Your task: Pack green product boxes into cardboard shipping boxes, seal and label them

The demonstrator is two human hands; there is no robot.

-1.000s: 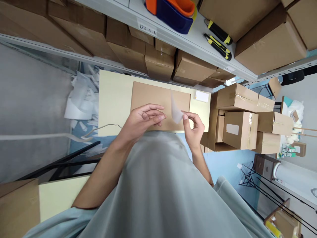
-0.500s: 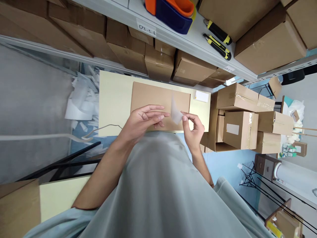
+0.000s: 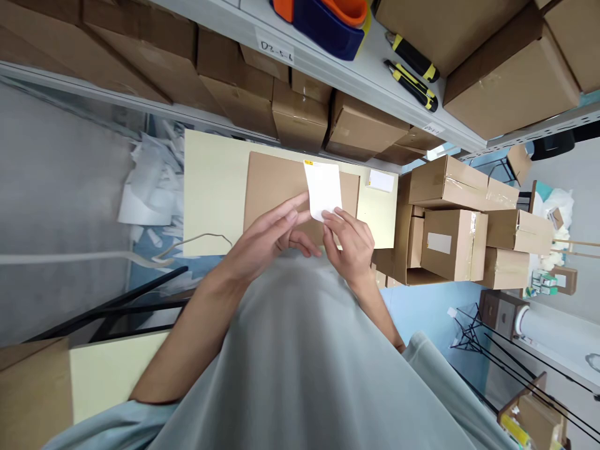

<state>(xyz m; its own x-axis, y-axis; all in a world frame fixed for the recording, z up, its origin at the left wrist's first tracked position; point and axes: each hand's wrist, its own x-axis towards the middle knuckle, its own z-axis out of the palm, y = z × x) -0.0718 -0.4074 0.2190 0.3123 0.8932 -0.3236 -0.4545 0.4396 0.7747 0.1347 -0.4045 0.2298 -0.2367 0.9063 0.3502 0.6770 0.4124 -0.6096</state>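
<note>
A white label (image 3: 324, 187) with a small yellow patch at its top left corner stands raised above a flat brown cardboard sheet (image 3: 272, 178). My right hand (image 3: 349, 244) pinches the label's lower edge between thumb and fingers. At the label's left edge is my left hand (image 3: 281, 228), its fingers stretched out and apart. Its fingertips reach the edge, and I cannot tell whether they press on it. The cardboard lies on a pale yellow tabletop (image 3: 213, 187). A small stack of white labels (image 3: 380, 180) rests at the right end of the table.
Cardboard boxes (image 3: 300, 112) line the shelf behind the table. Two utility knives (image 3: 412, 84) and an orange and blue tape dispenser (image 3: 323, 25) sit on the upper shelf. More boxes (image 3: 450, 244) are stacked at right. Crumpled white paper (image 3: 150, 181) lies at left.
The label, earlier seen nearly edge-on and translucent in my right hand, now faces me flat and white. My right hand has shifted left, and my left fingers have come up to the label's edge.
</note>
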